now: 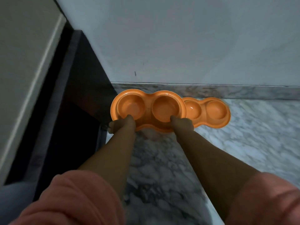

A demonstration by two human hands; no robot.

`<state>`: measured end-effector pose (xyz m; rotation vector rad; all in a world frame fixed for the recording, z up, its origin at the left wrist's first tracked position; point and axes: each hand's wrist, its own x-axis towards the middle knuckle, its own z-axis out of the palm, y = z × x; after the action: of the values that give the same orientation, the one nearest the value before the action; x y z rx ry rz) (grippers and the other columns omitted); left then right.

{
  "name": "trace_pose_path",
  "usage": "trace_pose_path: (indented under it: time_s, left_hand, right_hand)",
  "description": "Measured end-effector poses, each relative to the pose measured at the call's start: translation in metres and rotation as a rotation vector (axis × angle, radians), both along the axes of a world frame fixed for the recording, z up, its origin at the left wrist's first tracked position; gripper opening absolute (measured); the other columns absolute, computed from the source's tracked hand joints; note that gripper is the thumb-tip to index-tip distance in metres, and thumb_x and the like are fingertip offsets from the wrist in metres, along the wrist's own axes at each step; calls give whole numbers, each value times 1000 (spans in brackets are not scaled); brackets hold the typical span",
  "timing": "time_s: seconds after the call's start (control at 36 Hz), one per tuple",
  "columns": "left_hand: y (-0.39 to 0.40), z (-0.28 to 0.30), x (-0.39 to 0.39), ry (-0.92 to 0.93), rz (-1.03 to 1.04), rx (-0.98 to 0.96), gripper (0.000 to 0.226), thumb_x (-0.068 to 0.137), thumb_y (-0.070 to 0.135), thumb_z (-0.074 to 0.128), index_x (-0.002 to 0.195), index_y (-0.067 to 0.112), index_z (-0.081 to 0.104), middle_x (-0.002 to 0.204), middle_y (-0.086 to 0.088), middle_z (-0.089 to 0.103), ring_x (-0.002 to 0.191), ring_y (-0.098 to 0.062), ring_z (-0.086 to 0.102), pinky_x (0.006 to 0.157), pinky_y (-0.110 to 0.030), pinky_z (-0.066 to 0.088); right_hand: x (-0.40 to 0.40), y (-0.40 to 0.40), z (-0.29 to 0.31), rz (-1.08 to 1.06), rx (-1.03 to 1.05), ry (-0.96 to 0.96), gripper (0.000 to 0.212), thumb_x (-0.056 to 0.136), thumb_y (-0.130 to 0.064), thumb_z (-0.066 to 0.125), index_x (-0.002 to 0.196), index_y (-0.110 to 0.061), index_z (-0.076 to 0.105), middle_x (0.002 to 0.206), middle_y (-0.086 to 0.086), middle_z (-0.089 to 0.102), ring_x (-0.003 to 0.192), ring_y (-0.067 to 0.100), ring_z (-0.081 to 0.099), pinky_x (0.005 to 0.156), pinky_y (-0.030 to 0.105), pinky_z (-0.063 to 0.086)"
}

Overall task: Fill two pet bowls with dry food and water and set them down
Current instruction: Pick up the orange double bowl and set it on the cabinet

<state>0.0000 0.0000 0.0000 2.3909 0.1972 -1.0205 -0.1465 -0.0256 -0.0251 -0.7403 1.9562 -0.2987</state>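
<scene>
**Double bowl held over marble floor**

Marble floor, pale wall behind, dark cabinet at left. Left hand and right hand each closed on the near rim of an orange double bowl, thumbs on top, fingers wrapped under. Both wells look empty. Second double bowl sits on the floor by the wall, just behind and right, partly overlapped; its wells also look empty.

A second orange double bowl lies on the marble floor.
</scene>
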Motion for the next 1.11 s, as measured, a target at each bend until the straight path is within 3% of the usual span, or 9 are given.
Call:
trace_pose_path:
  time_s: [0.08, 0.17, 0.31, 0.42, 0.47, 0.56, 0.75, 1.0, 1.11]
  left_hand:
    - [15, 47, -8, 13, -2, -59, 66, 79, 22, 65, 137, 4, 38, 139, -18, 44, 114, -33, 57, 83, -39, 48]
    - [28, 99, -21, 32, -21, -48, 64, 77, 22, 65, 135, 5, 42, 135, -17, 49, 112, -34, 58, 91, -40, 51]
    - [54, 225, -42, 48, -37, -95, 65, 77, 15, 67, 135, 4, 40, 130, -18, 55, 114, -35, 58, 96, -44, 51]
    - [78, 334, -55, 97, -76, -152, 68, 82, 14, 63, 142, 1, 32, 131, -21, 53, 113, -37, 58, 87, -40, 51]
    - [91, 376, -59, 114, -109, -168, 62, 89, 17, 60, 143, 1, 34, 137, -20, 49, 120, -37, 54, 93, -40, 49]
    - [116, 446, -65, 103, -156, -198, 53, 85, 17, 61, 133, -1, 47, 131, -20, 56, 115, -36, 58, 92, -39, 51]
    - [181, 593, -71, 53, -154, -300, 59, 77, 19, 61, 129, 0, 42, 125, -21, 57, 107, -40, 60, 91, -45, 53]
    - [279, 698, -45, 30, -62, -396, 59, 74, 18, 62, 128, -1, 48, 126, -21, 57, 103, -38, 63, 90, -42, 54]
    - [318, 727, -16, -21, -44, -431, 56, 76, 18, 62, 127, -2, 50, 124, -21, 58, 105, -36, 63, 88, -39, 55]
  right_hand:
    - [-16, 13, 48, -54, -1, -3, 74, 71, -43, 56, 128, 4, 47, 124, 21, 55, 116, 38, 54, 100, 47, 46]
    - [-32, 31, 96, -117, 21, -16, 80, 58, -44, 53, 124, 2, 49, 121, 21, 57, 113, 39, 57, 92, 46, 51]
    - [-58, 64, 226, -180, -10, -40, 71, 72, -44, 61, 124, 3, 47, 124, 25, 55, 94, 36, 60, 70, 37, 46]
    - [-77, 94, 339, -221, -14, -22, 68, 75, -41, 64, 125, 1, 47, 125, 23, 55, 84, 32, 55, 66, 35, 44]
    - [-83, 109, 384, -237, -24, -17, 67, 76, -41, 65, 125, 1, 48, 125, 23, 55, 84, 33, 57, 62, 34, 43]
    - [-90, 133, 456, -256, -48, -19, 64, 77, -40, 65, 124, 0, 48, 124, 22, 56, 94, 35, 62, 64, 35, 43]
    - [-96, 186, 598, -202, -190, -45, 61, 80, -35, 62, 128, -3, 43, 123, 20, 56, 98, 36, 63, 66, 35, 44]
    - [-66, 266, 713, -44, -281, -83, 69, 64, -39, 59, 125, -7, 49, 116, 23, 59, 96, 42, 63, 85, 49, 55]
    - [-35, 295, 741, 8, -309, -120, 64, 69, -36, 62, 124, -7, 48, 117, 23, 59, 96, 42, 62, 85, 49, 55]
